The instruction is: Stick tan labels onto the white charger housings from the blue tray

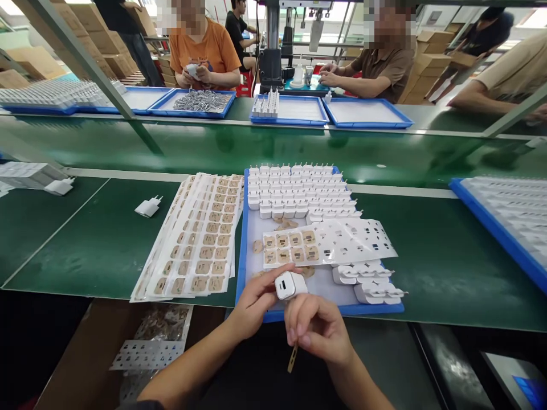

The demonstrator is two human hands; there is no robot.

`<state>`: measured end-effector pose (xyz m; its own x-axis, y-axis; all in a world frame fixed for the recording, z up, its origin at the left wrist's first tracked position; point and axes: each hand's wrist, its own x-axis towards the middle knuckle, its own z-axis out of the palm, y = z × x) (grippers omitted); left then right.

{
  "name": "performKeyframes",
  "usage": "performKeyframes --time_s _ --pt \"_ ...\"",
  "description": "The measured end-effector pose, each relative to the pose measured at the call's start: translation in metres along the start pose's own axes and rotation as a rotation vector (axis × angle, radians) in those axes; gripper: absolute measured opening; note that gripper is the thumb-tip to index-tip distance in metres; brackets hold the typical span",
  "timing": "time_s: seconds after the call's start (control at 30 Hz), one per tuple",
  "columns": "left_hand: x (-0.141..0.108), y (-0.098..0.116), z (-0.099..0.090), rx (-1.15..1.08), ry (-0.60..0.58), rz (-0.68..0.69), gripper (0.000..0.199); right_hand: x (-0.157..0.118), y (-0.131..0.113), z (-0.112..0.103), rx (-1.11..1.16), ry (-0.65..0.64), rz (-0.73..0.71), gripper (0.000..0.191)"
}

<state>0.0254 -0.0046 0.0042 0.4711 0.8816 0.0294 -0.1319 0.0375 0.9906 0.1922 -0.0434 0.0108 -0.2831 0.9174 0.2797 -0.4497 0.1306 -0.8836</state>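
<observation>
From my remote view, the left hand pinches a charger at the tray's six o'clock; I have the right hand pinching a tan strip just below it. Chargers in rows stand towards twelve. Sticker sheets lie at nine on the table.

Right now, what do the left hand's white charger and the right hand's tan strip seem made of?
White charger: probably hard plastic, smooth satin, from its rounded, moulded-looking edges. Tan strip: thin, matte, so perhaps paper or film.
</observation>
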Motion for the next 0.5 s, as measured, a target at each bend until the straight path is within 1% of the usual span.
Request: performKeyframes --time_s 0.07,0.13,0.17,0.23,0.3,0.37,0.4,0.5 --pt "-0.002 0.0 -0.003 -0.09 -0.091 0.016 0.055 -0.001 0.003 0.001 0.037 -0.002 0.023 0.015" --pt "-0.001 -0.001 -0.003 -0.125 -0.111 0.002 0.062 -0.002 0.005 0.001 0.082 -0.005 0.039 0.015" --pt "0.0 -0.002 -0.003 -0.13 -0.093 -0.022 0.061 -0.002 0.005 -0.001 0.101 -0.015 0.048 0.015" --pt "0.001 -0.004 -0.002 -0.12 -0.016 -0.059 0.057 -0.003 0.002 -0.005 0.108 -0.032 0.059 0.013" --pt "0.002 -0.006 -0.001 -0.021 0.091 -0.034 0.052 -0.004 -0.003 -0.01 0.057 -0.006 0.052 0.009" --pt "0.001 -0.006 -0.002 0.179 0.178 0.061 0.048 -0.003 -0.009 -0.015 -0.038 0.084 0.046 0.005" --pt "0.0 -0.006 -0.003 0.29 0.201 0.128 0.046 -0.001 -0.012 -0.017 -0.094 0.139 0.049 0.003" --pt "-0.002 -0.002 -0.005 0.543 0.205 0.369 0.046 0.006 -0.02 -0.018 -0.277 0.284 0.061 0.003"
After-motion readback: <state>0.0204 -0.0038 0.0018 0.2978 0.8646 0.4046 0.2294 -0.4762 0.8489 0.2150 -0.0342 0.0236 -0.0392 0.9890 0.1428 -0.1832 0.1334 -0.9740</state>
